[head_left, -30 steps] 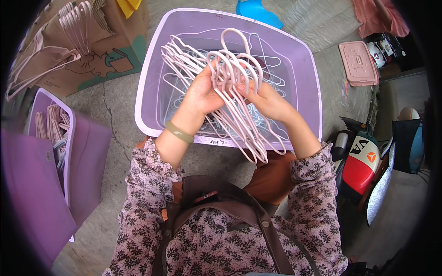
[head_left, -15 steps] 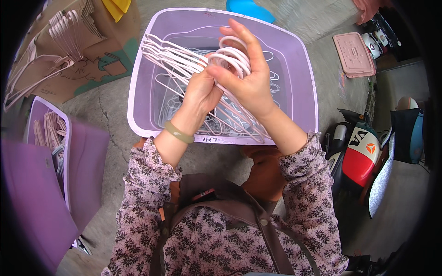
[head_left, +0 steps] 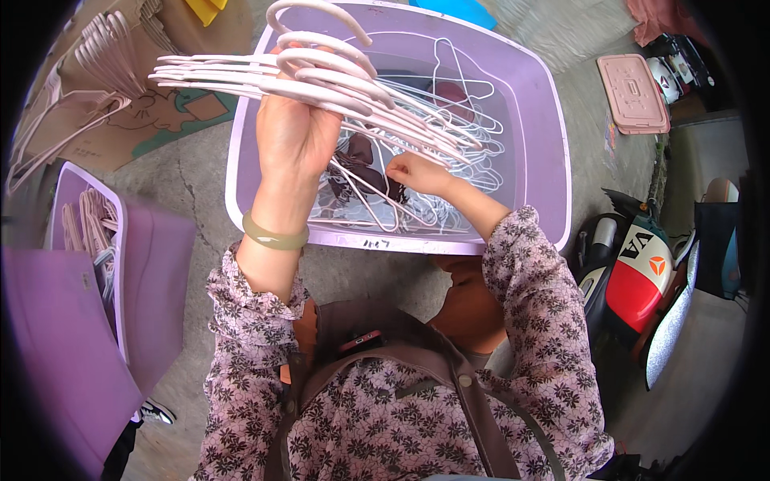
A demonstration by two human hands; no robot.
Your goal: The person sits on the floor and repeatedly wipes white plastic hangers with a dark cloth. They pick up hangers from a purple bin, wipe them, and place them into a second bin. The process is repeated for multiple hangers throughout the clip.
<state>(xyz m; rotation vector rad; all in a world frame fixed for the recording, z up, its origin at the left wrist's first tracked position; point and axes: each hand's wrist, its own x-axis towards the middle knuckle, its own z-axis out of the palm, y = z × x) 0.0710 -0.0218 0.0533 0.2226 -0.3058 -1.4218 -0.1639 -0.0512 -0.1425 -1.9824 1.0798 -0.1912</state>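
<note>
A bundle of white plastic-coated hangers [head_left: 212,74] is gripped in my left hand [head_left: 298,132], raised over the left side of a purple tub [head_left: 539,148]. Their curled hooks stack above my fingers, and their bodies stretch out to both sides. My right hand [head_left: 419,172] reaches low into the tub with its fingers pinched together; what they hold, if anything, is hidden. Beside those fingertips lies a dark brown piece with ragged edges [head_left: 361,164], its kind unclear. Loose white hangers [head_left: 469,84] lie tangled inside the tub.
At the left, another purple tub [head_left: 160,272] holds more hangers. Behind it, hangers [head_left: 108,48] hook over a cardboard box [head_left: 104,148]. A pink lid [head_left: 634,94] lies at the far right, above a red, white and black motor-scooter part [head_left: 638,276].
My left hand has moved up and left with the hanger bundle. My right hand has let go of the bundle and dropped into the tub, its fingers closing.
</note>
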